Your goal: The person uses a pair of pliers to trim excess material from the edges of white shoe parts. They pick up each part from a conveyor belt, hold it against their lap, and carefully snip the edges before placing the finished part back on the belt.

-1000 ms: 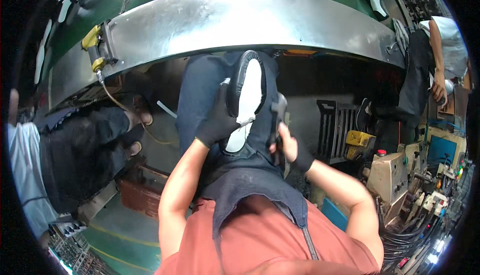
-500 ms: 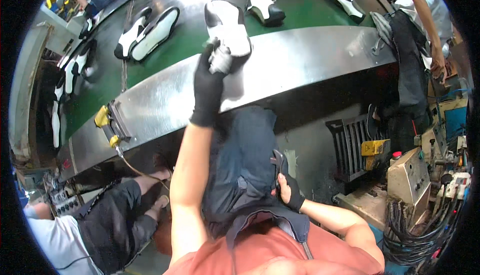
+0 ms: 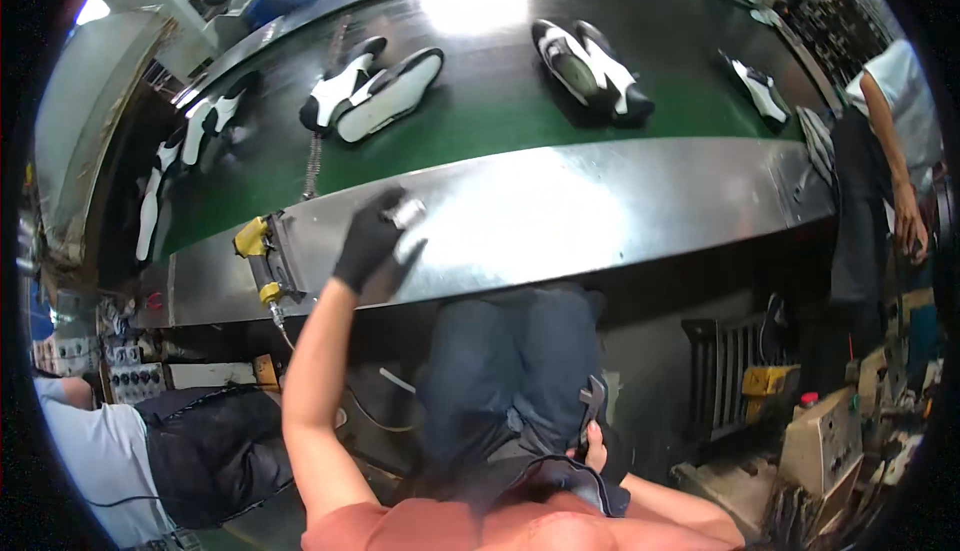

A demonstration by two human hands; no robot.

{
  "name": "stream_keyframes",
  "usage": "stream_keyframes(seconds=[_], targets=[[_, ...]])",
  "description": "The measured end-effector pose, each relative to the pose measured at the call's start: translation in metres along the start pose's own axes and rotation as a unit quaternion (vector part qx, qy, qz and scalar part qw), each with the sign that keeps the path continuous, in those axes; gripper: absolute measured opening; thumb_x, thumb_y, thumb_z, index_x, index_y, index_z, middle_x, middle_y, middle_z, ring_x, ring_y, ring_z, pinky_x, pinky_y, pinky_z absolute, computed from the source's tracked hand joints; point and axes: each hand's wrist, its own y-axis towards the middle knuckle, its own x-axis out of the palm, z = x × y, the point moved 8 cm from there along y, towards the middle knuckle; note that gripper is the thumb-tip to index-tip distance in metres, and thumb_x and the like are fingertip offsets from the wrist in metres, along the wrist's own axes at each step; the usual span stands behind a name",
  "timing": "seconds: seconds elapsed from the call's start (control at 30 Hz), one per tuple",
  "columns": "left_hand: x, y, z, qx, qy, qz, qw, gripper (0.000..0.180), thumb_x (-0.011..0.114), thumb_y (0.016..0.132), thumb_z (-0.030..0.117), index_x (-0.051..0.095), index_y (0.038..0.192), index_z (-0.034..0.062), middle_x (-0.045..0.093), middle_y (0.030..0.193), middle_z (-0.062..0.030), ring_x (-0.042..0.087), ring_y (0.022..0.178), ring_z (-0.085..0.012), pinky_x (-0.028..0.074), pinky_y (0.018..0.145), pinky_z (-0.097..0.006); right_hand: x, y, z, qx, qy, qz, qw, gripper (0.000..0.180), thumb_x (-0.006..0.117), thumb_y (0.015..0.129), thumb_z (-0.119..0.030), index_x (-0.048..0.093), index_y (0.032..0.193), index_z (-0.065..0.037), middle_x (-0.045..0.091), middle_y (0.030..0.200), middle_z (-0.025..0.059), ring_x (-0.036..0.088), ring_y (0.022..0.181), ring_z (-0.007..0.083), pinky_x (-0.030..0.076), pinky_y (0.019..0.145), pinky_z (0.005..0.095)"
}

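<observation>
My left hand (image 3: 372,239), in a black glove with pale fingertips, is over the metal ledge (image 3: 690,181). Its fingers look apart, slightly blurred, and no shoe is in them. Low by my lap, my right hand (image 3: 594,449) is closed around a dark metal pair of pincers (image 3: 592,398), jaws upward; the handles are mostly hidden. Beyond the ledge, a black-and-white shoe (image 3: 572,69) lies tilted with its opening showing, against another shoe (image 3: 618,81) on the green conveyor belt (image 3: 480,116). Farther left, a shoe on its side (image 3: 392,98) shows its pale sole beside its mate (image 3: 342,86).
A yellow air tool (image 3: 262,263) with a hose rests on the ledge, left of my left hand. More shoes lie at the belt's left and right ends. Co-workers stand at right, lower left and across the belt. A control box (image 3: 822,441) stands at lower right.
The shoe my left hand was at is now on the belt beside another. That hand has drawn back left and nearer. The view has shifted; my right hand still grips the pincers.
</observation>
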Motion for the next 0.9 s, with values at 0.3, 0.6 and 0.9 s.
stream_keyframes(seconds=[0.3, 0.6, 0.9], targets=[[-0.044, 0.201, -0.121, -0.211, 0.265, 0.210, 0.917, 0.089, 0.072, 0.066, 0.052, 0.043, 0.129, -0.0033, 0.053, 0.123, -0.0256, 0.054, 0.112, -0.0393, 0.043, 0.095, -0.044, 0.009, 0.001, -0.008, 0.045, -0.007, 0.048, 0.998, 0.043, 0.032, 0.098, -0.046, 0.051, 0.096, -0.007, 0.052, 0.075, 0.0042, 0.058, 0.054, 0.0142, 0.047, 0.052, 0.0260], [-0.001, 0.137, -0.045, -0.091, 0.185, 0.221, 0.953, 0.069, 0.073, 0.064, 0.048, 0.055, 0.122, 0.0155, 0.057, 0.118, -0.0231, 0.057, 0.107, -0.0378, 0.047, 0.088, -0.044, 0.022, -0.003, -0.006, 0.038, -0.007, 0.031, 0.999, 0.046, 0.033, 0.097, -0.049, 0.051, 0.103, -0.007, 0.055, 0.080, 0.0047, 0.057, 0.055, 0.0143, 0.048, 0.054, 0.0255], [-0.031, -0.049, -0.056, 0.060, -0.320, 0.059, 0.944, 0.034, 0.054, 0.089, 0.010, 0.052, 0.122, 0.0028, 0.058, 0.114, -0.0105, 0.059, 0.100, -0.0209, 0.050, 0.085, -0.034, 0.027, -0.023, -0.038, -0.046, 0.027, 0.038, 0.998, 0.051, 0.034, 0.096, -0.052, 0.051, 0.110, -0.007, 0.057, 0.085, 0.0053, 0.056, 0.056, 0.0143, 0.048, 0.056, 0.0249]])
